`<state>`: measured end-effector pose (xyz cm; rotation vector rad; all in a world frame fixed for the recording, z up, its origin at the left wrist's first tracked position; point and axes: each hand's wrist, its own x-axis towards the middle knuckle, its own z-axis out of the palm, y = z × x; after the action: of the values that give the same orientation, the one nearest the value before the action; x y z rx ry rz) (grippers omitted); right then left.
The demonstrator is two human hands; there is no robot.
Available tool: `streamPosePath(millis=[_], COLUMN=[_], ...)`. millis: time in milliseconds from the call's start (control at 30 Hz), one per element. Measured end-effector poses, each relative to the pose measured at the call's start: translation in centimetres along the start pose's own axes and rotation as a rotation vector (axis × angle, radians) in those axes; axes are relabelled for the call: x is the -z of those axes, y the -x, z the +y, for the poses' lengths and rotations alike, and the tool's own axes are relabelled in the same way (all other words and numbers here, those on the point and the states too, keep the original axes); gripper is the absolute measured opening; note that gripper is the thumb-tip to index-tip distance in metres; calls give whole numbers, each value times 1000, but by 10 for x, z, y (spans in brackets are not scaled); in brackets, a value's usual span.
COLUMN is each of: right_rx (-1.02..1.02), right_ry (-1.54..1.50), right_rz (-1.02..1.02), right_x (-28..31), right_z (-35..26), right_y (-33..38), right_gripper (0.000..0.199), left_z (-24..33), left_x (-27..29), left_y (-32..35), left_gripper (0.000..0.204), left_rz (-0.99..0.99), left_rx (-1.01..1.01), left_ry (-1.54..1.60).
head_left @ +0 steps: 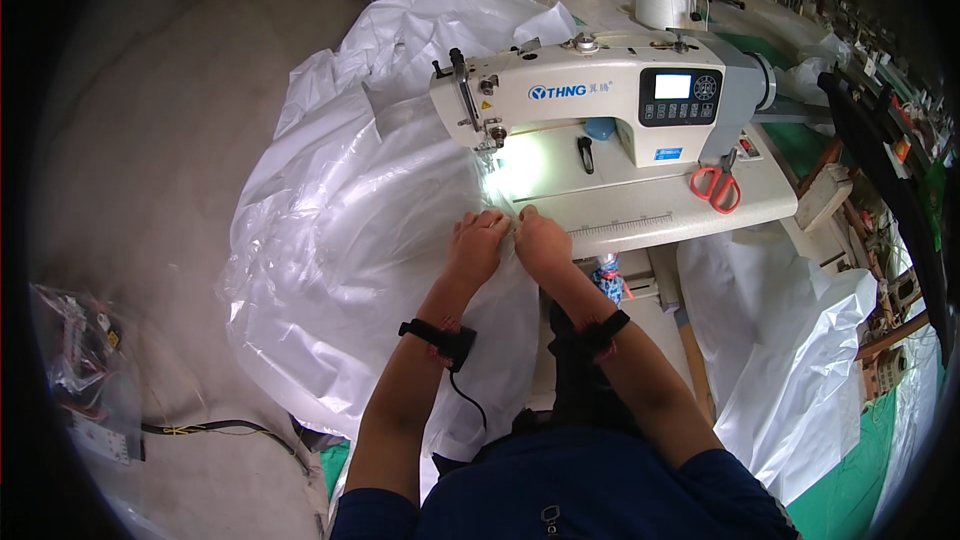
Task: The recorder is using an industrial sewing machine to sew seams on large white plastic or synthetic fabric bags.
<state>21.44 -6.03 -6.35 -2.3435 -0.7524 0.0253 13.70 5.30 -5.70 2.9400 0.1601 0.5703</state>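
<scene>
A white industrial sewing machine (560, 90) stands in front of me, its lamp lighting the needle area. White plastic sheeting (340, 210) spreads from the needle over the left side and down toward my lap. Just in front of the needle, my left hand (476, 243) is closed, gripping the edge of the sheeting. Close beside it on the right, my right hand (542, 240) pinches the same edge at the front of the machine bed (640, 210). The fingertips of both hands nearly meet. How the edge is folded between them is too small to make out.
Red-handled scissors (716, 188) lie on the right of the bed, and a small black tool (586, 154) lies behind the printed ruler. A white thread cone (662, 0) stands behind the machine. More white sheeting (780, 340) hangs at right. A black cable (230, 428) crosses the floor at left.
</scene>
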Motion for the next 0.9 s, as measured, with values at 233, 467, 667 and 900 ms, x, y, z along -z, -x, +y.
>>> streamPosePath(millis=[233, 467, 667, 900], right_rx=[205, 347, 302, 133], right_ry=[242, 452, 404, 341], right_rz=[-105, -170, -153, -174], right_x=[5, 3, -11, -19], right_z=[-6, -16, -35, -46], right_y=[8, 9, -9, -50], right_gripper=[28, 40, 33, 28], left_z=[-20, -78, -156, -195], left_x=[8, 60, 70, 66], left_y=[-10, 81, 111, 77], left_gripper=[38, 43, 56, 58], left_rz=[-204, -93, -46, -161], left_rx=[-45, 260, 590, 630], left_ry=[141, -54, -221, -244])
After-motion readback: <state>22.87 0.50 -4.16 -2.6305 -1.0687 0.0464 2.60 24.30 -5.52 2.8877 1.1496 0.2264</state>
